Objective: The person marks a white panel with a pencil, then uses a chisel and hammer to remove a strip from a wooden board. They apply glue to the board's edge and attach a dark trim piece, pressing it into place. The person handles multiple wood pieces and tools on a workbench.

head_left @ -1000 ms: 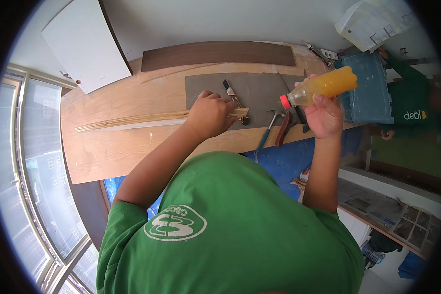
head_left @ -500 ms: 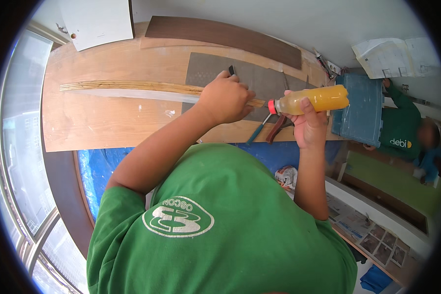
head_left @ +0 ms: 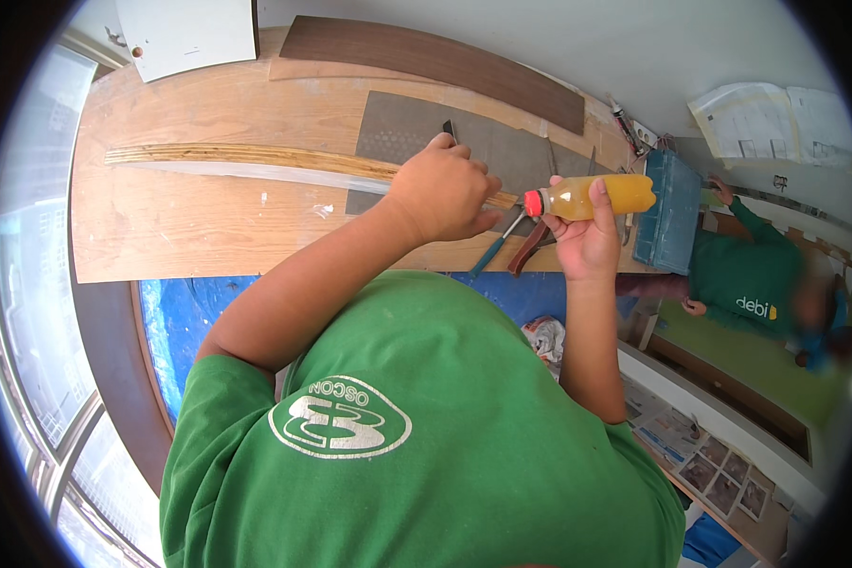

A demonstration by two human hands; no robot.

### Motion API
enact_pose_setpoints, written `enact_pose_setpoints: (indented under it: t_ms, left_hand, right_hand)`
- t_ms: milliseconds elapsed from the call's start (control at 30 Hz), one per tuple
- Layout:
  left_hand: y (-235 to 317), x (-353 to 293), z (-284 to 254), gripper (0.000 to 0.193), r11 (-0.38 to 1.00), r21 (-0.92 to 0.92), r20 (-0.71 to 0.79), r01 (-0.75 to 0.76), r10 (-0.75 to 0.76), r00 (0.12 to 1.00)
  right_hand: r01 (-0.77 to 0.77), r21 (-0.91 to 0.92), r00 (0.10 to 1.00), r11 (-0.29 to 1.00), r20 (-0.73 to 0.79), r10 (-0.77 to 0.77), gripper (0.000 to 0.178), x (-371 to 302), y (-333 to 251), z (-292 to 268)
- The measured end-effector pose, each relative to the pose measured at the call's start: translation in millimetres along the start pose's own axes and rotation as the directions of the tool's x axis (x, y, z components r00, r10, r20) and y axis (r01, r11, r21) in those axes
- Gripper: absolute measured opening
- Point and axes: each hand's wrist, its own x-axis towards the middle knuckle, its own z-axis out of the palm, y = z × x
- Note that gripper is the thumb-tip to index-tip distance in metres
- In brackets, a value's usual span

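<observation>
A clear plastic bottle [head_left: 620, 194] with yellow-orange liquid and a red cap [head_left: 534, 203] lies on its side in my right hand [head_left: 585, 241]. Its cap points left, toward my left hand [head_left: 445, 189]. The left hand hovers over the end of a long plywood strip [head_left: 256, 158], palm down, fingers loosely bent. A gap shows between thumb and fingers, and I see nothing held there. Just past its knuckles a small black-ended tool [head_left: 449, 128] shows against a grey mat [head_left: 502, 142], mostly hidden by the hand.
On the bench [head_left: 189, 227], a teal-handled tool [head_left: 494, 248] and red-handled pliers [head_left: 530, 248] lie below the bottle. A dark brown board [head_left: 426, 66] stretches along the back. A blue-green case [head_left: 670, 213] stands at right; beyond it is a person in a green shirt [head_left: 753, 265].
My left hand has shifted slightly right, closer to the cap. The bottle has moved a little left. The person at right has drawn back from the case, and its position has changed.
</observation>
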Motion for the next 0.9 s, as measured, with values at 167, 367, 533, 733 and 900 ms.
enact_pose_setpoints:
  t_ms: [167, 367, 533, 733, 900]
  left_hand:
    - [2, 3, -4, 0.043, 0.999, -0.004, 0.069, 0.046, -0.045, 0.997]
    - [10, 9, 2, 0.031, 1.0, 0.03, -0.096, 0.003, 0.0, 0.995]
    - [4, 9, 11, 0.009, 0.937, 0.11, -0.274, -0.33, 0.348, 0.897]
    - [9, 8, 16, 0.017, 0.882, 0.202, -0.25, -0.426, 0.467, 0.848]
    - [20, 14, 23, 0.013, 0.899, 0.239, -0.299, -0.368, 0.429, 0.852]
  right_hand:
    - [-0.005, 0.075, 0.999, 0.997, -0.049, 0.009, 0.042, 0, 0, -2]
    - [-0.04, 0.199, 0.994, 0.979, -0.088, 0.059, 0.041, 0, 9, -10]
    - [-0.049, 0.238, 0.995, 0.97, -0.072, 0.068, 0.042, 0, 23, -23]
    - [-0.054, 0.29, 0.991, 0.956, -0.101, 0.086, 0.038, -3, 29, -38]
    - [-0.051, 0.316, 0.986, 0.947, -0.137, 0.099, 0.041, 1, 36, -48]
